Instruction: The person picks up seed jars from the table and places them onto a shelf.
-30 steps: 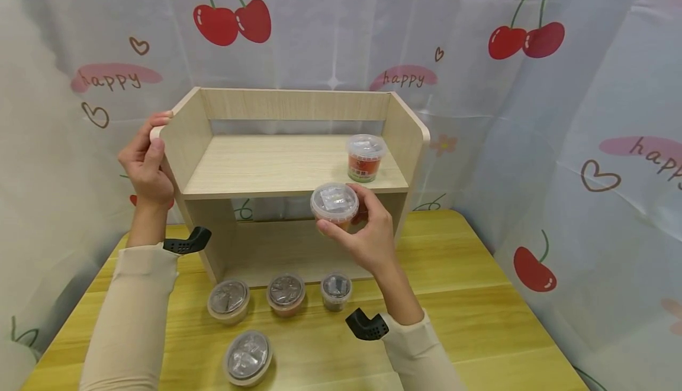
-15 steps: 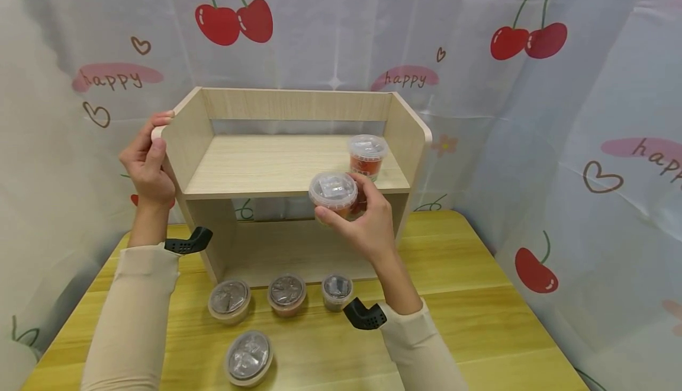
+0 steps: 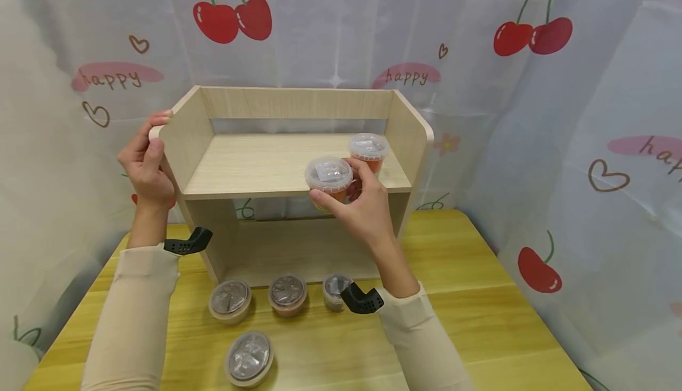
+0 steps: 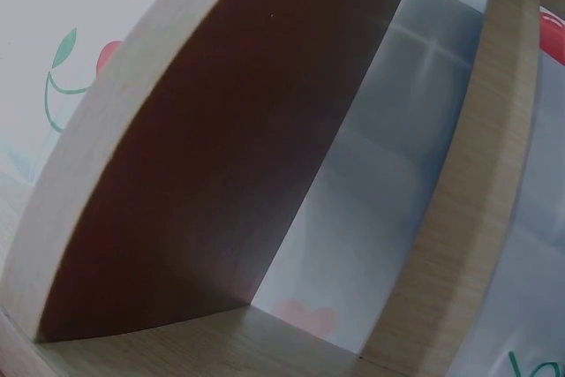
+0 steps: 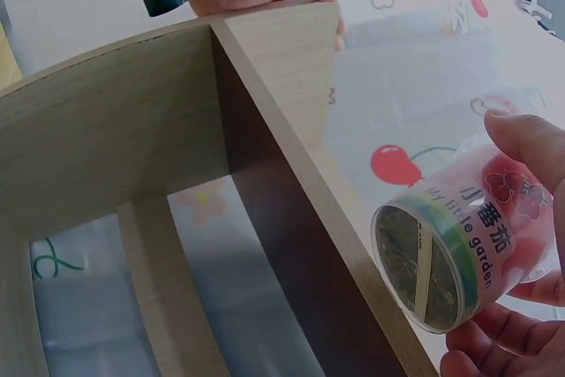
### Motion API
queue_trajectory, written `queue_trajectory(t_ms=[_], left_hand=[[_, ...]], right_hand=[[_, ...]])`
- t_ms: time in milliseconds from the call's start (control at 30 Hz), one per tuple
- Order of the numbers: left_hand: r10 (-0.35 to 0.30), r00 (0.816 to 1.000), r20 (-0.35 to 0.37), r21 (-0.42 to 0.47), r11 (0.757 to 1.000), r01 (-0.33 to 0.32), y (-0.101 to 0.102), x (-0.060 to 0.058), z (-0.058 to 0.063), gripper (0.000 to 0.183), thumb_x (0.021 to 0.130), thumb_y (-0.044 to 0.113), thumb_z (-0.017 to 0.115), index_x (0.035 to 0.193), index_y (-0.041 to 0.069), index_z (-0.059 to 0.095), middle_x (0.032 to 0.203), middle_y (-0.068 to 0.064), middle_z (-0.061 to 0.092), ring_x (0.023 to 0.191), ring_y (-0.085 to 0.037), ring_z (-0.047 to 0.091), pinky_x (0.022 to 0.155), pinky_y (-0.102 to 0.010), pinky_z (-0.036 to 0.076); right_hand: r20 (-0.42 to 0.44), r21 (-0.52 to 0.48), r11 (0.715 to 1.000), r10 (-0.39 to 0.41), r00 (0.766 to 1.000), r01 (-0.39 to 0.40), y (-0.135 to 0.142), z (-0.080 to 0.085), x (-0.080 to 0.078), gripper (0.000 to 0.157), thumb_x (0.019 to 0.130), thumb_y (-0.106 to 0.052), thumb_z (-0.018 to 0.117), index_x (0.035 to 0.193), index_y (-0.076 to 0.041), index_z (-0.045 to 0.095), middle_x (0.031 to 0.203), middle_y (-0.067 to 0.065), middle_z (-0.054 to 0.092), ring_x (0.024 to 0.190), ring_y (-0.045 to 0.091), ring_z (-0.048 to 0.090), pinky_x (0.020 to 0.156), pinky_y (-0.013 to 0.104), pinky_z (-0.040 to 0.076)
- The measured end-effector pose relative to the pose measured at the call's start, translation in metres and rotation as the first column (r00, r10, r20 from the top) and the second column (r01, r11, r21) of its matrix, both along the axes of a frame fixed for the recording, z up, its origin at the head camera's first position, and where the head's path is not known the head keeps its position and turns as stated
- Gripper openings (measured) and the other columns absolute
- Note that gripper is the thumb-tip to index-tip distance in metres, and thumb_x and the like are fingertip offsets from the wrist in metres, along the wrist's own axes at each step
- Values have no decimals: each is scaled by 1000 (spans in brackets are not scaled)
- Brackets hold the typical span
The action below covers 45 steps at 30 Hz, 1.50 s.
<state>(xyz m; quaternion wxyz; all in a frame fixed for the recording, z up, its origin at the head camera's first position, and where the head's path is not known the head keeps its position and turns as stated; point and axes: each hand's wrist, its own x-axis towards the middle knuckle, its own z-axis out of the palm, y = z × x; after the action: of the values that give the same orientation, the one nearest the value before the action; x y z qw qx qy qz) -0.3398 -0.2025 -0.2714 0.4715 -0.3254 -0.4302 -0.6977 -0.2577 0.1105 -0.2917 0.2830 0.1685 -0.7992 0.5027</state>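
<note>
My right hand (image 3: 364,204) holds a clear-lidded plastic cup (image 3: 328,176) at the front edge of the wooden shelf's upper board (image 3: 266,163). In the right wrist view the cup (image 5: 468,240) has a pink label reading "My little garden" with tomato pictures, and a green band near its base. Thumb on one side, fingers on the other, the hand grips it. A similar lidded cup (image 3: 369,149) stands on the upper board at the right, partly hidden by my fingers. My left hand (image 3: 149,163) grips the left side panel (image 3: 186,142) near its top front corner.
On the yellow wood-grain table (image 3: 469,296) stand several lidded tubs: one at the left (image 3: 230,300), a middle tub (image 3: 288,294), a front tub (image 3: 249,358), and a small one (image 3: 335,290) partly behind the right wrist camera. A cherry-print curtain (image 3: 319,23) hangs behind.
My right hand has raised the cup from below the upper board's front edge to about its level, moving slightly left. My left hand stays on the side panel.
</note>
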Motion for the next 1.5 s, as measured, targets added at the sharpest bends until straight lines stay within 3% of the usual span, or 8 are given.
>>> queue_trajectory(t_ms=[567, 1000, 1500], left_hand=[[1, 1000, -7, 3, 1000, -1, 1, 1, 1, 34, 83, 0, 41, 99, -17, 67, 103, -18, 71, 106, -28, 61, 94, -33, 42], [40, 999, -5, -19, 999, -40, -4, -5, -3, 34, 83, 0, 42, 100, -15, 67, 104, -17, 71, 105, -27, 61, 89, -29, 42], [32, 999, -1, -15, 999, -32, -5, -7, -5, 36, 83, 0, 40, 101, -15, 67, 106, -18, 71, 108, -28, 60, 97, -34, 41]], right_hand=[[-5, -5, 1000, 15, 1000, -15, -4, 5, -7, 65, 72, -30, 87, 125, -7, 58, 97, 7, 65, 73, 22, 56, 64, 30, 46], [79, 0, 1000, 13, 997, -13, -12, 11, -14, 70, 73, -36, 86, 129, -7, 56, 102, 8, 64, 79, 20, 60, 69, 32, 50], [102, 63, 998, -8, 995, 2, -18, 16, -22, 69, 74, -41, 84, 129, -9, 56, 100, 5, 64, 79, 19, 60, 67, 32, 50]])
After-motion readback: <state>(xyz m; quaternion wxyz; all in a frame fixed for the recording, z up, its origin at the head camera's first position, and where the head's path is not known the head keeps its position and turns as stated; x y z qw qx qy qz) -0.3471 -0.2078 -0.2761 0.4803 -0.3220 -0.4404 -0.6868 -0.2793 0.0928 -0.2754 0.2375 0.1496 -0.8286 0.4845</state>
